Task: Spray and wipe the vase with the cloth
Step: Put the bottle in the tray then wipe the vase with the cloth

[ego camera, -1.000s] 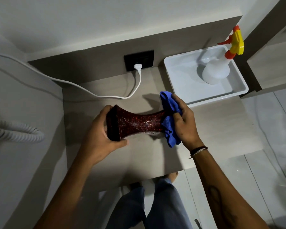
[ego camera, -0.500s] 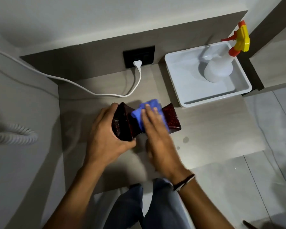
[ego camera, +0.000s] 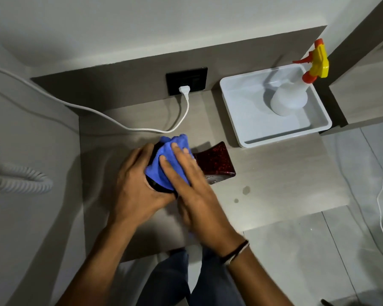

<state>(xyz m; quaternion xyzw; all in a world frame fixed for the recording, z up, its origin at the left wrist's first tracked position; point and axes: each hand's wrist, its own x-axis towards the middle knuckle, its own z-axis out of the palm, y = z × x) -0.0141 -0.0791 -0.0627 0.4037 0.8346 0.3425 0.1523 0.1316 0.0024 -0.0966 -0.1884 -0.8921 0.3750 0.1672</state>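
At the far edge of the table [ego camera: 274,173] we find a black wall socket [ego camera: 186,79] with a white plug [ego camera: 184,89] seated in it. Its white cable [ego camera: 119,122] loops across the table and runs off left. A white tray [ego camera: 285,135] sits at the far right. Two wet spots [ego camera: 246,190] mark the table. A grey coiled cord [ego camera: 20,180] lies at left. A second white cable [ego camera: 379,206] crosses the tiled floor [ego camera: 307,250] at right.

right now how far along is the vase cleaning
Spraying looks done: the spray bottle stands in the tray, and wet spots mark the tabletop. Wiping is in hand: the left hand grips the vase while the right hand presses the cloth on it. Its flared right end is bare, probably left to wipe.
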